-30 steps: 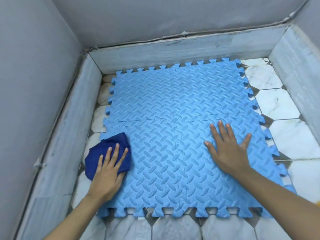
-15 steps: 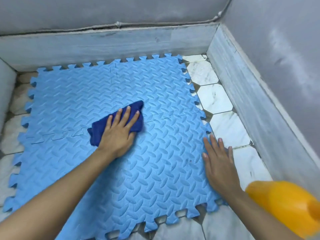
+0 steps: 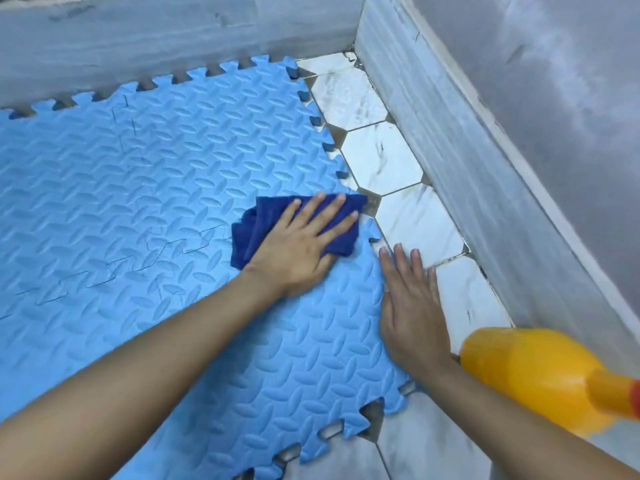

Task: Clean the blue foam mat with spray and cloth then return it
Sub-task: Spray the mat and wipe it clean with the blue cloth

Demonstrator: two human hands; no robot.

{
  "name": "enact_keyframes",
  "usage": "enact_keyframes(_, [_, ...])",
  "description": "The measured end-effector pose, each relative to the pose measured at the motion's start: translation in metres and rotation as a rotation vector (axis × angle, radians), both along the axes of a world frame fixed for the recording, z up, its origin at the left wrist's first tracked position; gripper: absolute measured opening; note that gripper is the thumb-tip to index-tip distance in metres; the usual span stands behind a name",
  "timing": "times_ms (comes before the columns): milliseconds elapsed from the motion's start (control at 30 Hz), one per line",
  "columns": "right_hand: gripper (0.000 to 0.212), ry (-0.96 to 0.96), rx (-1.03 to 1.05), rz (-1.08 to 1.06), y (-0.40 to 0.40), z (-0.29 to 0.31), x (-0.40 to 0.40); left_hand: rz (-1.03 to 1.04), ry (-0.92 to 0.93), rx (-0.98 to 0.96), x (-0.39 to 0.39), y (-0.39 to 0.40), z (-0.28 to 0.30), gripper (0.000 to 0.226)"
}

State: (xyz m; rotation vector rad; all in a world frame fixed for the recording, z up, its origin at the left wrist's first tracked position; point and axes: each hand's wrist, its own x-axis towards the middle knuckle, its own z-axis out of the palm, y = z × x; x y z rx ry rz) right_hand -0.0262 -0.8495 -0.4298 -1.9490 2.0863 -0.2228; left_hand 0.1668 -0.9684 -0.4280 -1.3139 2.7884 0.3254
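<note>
I see the blue foam mat [image 3: 145, 202] lying flat on the tile floor [image 3: 381, 157], in the corner by the wall. My left hand [image 3: 298, 247] presses the dark blue cloth [image 3: 273, 223] flat at the mat's right edge, fingers straight. My right hand [image 3: 412, 306] rests flat on that same edge, fingers straight, holding nothing. The yellow spray bottle [image 3: 540, 375] sits just right of the mat. I think wiping is partway done; putting the mat back is left.

head view, close above, facing down at floor corner [image 3: 349, 60]
</note>
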Motion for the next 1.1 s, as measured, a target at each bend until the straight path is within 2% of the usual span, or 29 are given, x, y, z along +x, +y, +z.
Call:
enact_keyframes(133, [0.061,0.013,0.021,-0.016,-0.001,0.002,0.000,0.286,-0.024,0.006,0.010,-0.106,0.000,0.060])
enact_keyframes(200, [0.062,0.015,0.028,-0.021,-0.001,0.004,0.003,0.360,0.002,0.014,0.020,-0.112,0.000,0.060])
enact_keyframes(267, [0.062,0.025,0.029,-0.030,-0.001,0.006,0.004,0.274,0.032,-0.033,0.021,-0.076,-0.001,0.064])
enact_keyframes(333, [0.062,0.029,0.024,-0.030,0.000,0.004,0.004,0.062,0.042,-0.071,0.022,-0.005,0.005,0.071])
enact_keyframes(400, [0.062,0.029,0.025,-0.036,0.001,0.004,0.001,-0.167,0.030,-0.035,0.026,0.070,0.013,0.077])
enact_keyframes(467, [0.062,0.031,0.028,-0.033,0.002,0.003,0.001,-0.273,0.002,0.015,0.032,0.099,0.013,0.079])
enact_keyframes(600, [0.062,0.003,0.040,-0.043,-0.001,0.004,0.002,-0.135,0.043,0.009,0.008,0.022,0.005,0.069])
enact_keyframes(733, [0.061,-0.020,0.047,-0.054,0.002,0.004,-0.001,0.116,0.073,0.033,-0.014,-0.105,0.002,0.059])
enact_keyframes(833, [0.059,-0.034,0.036,-0.064,0.001,0.003,-0.001,0.323,0.088,0.043,-0.006,-0.152,0.002,0.058])
enact_keyframes(900, [0.059,-0.037,0.038,-0.068,0.001,0.004,0.000,0.333,0.078,-0.005,-0.008,-0.130,0.002,0.062])
enact_keyframes(1033, [0.058,-0.029,0.038,-0.066,0.002,0.005,0.000,0.052,0.117,0.019,0.002,-0.008,0.007,0.072])
enact_keyframes(1100, [0.058,-0.030,0.042,-0.065,0.001,0.004,-0.001,-0.022,0.126,0.065,0.017,0.048,0.014,0.073])
